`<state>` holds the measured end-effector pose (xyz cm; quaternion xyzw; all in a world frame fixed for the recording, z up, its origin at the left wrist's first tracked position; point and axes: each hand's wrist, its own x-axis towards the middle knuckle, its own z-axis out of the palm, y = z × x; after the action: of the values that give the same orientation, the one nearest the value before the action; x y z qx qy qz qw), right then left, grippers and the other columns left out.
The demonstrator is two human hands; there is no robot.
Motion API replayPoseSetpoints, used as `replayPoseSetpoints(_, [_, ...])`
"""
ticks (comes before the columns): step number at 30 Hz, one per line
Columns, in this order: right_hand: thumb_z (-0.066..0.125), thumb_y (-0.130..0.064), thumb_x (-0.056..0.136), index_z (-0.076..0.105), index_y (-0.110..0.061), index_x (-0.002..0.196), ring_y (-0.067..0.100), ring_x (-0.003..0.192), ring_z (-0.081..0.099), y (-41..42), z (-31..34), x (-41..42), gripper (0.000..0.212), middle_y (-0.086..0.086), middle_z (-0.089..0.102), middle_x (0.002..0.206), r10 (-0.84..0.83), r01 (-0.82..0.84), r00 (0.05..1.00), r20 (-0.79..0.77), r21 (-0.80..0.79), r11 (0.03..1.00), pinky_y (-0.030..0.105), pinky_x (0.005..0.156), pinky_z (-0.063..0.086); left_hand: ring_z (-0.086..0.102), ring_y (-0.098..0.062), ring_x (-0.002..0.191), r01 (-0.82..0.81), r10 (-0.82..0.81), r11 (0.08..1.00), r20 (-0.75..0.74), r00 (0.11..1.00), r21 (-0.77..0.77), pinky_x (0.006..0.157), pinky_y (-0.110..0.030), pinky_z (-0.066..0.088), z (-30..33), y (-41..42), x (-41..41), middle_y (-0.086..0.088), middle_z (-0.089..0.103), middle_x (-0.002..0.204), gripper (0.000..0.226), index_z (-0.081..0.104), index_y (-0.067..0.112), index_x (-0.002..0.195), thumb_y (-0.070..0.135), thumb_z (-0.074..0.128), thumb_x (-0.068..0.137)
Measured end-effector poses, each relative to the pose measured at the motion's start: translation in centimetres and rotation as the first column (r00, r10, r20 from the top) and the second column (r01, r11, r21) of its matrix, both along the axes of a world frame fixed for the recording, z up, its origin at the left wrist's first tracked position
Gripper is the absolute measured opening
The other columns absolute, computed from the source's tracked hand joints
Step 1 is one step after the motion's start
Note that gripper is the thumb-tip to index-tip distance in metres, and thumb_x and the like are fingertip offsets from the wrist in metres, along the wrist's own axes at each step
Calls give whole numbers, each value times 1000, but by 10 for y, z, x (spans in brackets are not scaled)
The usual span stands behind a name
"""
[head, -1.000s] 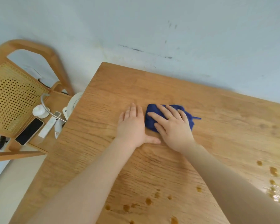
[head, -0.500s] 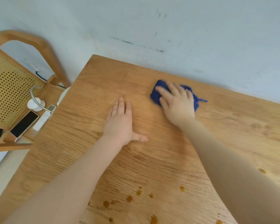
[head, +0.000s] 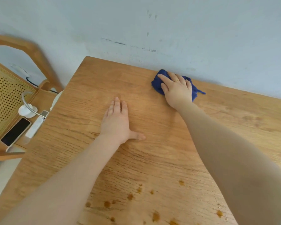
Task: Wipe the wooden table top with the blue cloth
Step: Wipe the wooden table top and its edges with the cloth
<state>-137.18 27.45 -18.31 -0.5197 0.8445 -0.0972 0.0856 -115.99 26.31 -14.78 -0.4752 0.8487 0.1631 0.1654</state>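
Observation:
The wooden table top (head: 152, 120) fills most of the view. A bunched blue cloth (head: 157, 83) lies at its far edge, close to the wall. My right hand (head: 177, 90) presses flat on the cloth, fingers spread over it, covering its middle. My left hand (head: 118, 122) rests palm down on the bare wood, nearer to me and left of the cloth, holding nothing. Several brown liquid drops (head: 130, 196) dot the near part of the table.
A pale blue wall (head: 169, 30) runs right behind the table's far edge. At the left stands a wooden chair with a cane back (head: 5, 98); on its seat lie a phone (head: 15, 132), a white remote-like bar (head: 34, 127) and a small white round object (head: 25, 111).
My right hand has slid the blue cloth away from me, from beside my left hand up to the table's far edge by the wall. My left hand stays flat on the wood.

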Motion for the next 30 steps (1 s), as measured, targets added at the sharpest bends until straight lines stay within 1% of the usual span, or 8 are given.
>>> replayPoseSetpoints(6, [29, -32, 90, 53, -34, 126, 34, 129, 42, 91, 4, 72, 44, 6, 48, 140, 136, -135, 991, 4, -74, 988, 53, 102, 31, -10, -25, 145, 6, -7, 1000, -37, 999, -3, 117, -36, 3, -1, 1, 5, -13, -16, 156, 138, -9, 9, 149, 79, 63, 54])
replayPoseSetpoints(10, [27, -32, 91, 52, -37, 127, 32, 129, 42, 101, 5, 75, 44, 2, 47, 141, 240, -238, 969, 51, -42, 970, 51, 104, 28, -8, -26, 145, 17, -17, 1000, -25, 1000, -6, 117, -36, 5, 3, -1, 3, -14, -15, 156, 138, -7, 8, 149, 79, 63, 54])
replayPoseSetpoints(13, [21, -36, 93, 48, -36, 131, 28, 134, 33, 65, 6, 31, 47, 0, 40, 146, 102, -100, 994, 28, -50, 994, 47, 107, 21, -7, -27, 145, 35, -35, 999, -3, 999, -11, 118, -37, 5, 1, -2, 1, -14, -16, 156, 140, -9, 7, 148, 81, 61, 53])
replayPoseSetpoints(16, [28, -26, 99, 40, -35, 136, 24, 137, 23, 32, 6, -12, 40, -1, 30, 150, -90, 90, 996, 7, 15, 996, 45, 110, 15, -9, -27, 145, 45, -45, 999, 1, 999, -20, 118, -37, 4, -5, -2, 3, -14, -17, 156, 140, -12, 6, 148, 82, 59, 53])
replayPoseSetpoints(20, [28, -27, 99, 36, -37, 137, 24, 140, 16, 36, 7, 0, 40, 0, 25, 153, -161, 161, 987, 5, 51, 986, 48, 112, 10, -10, -28, 145, 51, -51, 999, -10, 999, -9, 118, -39, 5, -4, -3, 3, -15, -18, 155, 140, -12, 6, 148, 81, 59, 54])
replayPoseSetpoints(24, [21, -37, 91, 46, -37, 132, 31, 135, 32, 82, 6, 61, 49, 2, 39, 147, 41, -41, 999, 2, 2, 999, 52, 108, 21, -10, -29, 145, 51, -51, 999, -13, 999, 3, 118, -39, 6, 0, -2, 3, -16, -17, 155, 140, -11, 5, 148, 80, 61, 54])
replayPoseSetpoints(27, [29, -33, 92, 50, -38, 128, 32, 129, 42, 100, 3, 66, 43, 2, 46, 142, 213, -213, 977, 12, -14, 977, 53, 104, 29, -10, -28, 145, 46, -46, 999, -19, 999, 18, 117, -39, 5, 1, -2, 1, -16, -18, 155, 140, -10, 5, 148, 79, 62, 54])
replayPoseSetpoints(30, [29, -34, 89, 54, -34, 126, 32, 126, 45, 79, 2, 34, 44, 3, 50, 138, 209, -207, 978, 19, -54, 977, 52, 100, 33, -10, -29, 145, 63, -63, 998, -10, 998, 5, 117, -39, 4, 0, -4, 1, -17, -18, 155, 140, -11, 5, 148, 81, 60, 54])
